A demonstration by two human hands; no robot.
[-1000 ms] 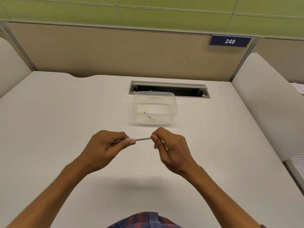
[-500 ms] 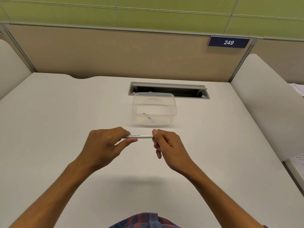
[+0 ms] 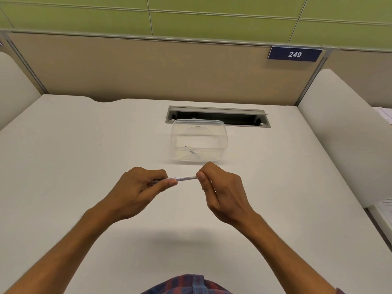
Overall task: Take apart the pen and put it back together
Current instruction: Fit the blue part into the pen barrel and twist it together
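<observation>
A thin white pen (image 3: 184, 178) with small printed text lies level in the air above the white desk (image 3: 84, 155), held between both hands. My left hand (image 3: 135, 192) grips its left part, thumb along the barrel and fingers curled over it. My right hand (image 3: 222, 194) pinches the pen's right end between thumb and curled fingers. The pen's two ends are hidden inside the hands. A clear plastic box (image 3: 199, 141) stands just behind the hands, with a small pen part (image 3: 194, 151) lying on its bottom.
A grey cable slot (image 3: 218, 115) is set into the desk behind the box. Beige partitions close off the back, with a blue sign reading 249 (image 3: 294, 54). White rounded side panels (image 3: 343, 134) stand at left and right. Papers (image 3: 385, 209) lie at the far right.
Both hands stay on the pen. My right hand has turned at the pen's end, its fingers curling more upright over the tip. The pen stays level.
</observation>
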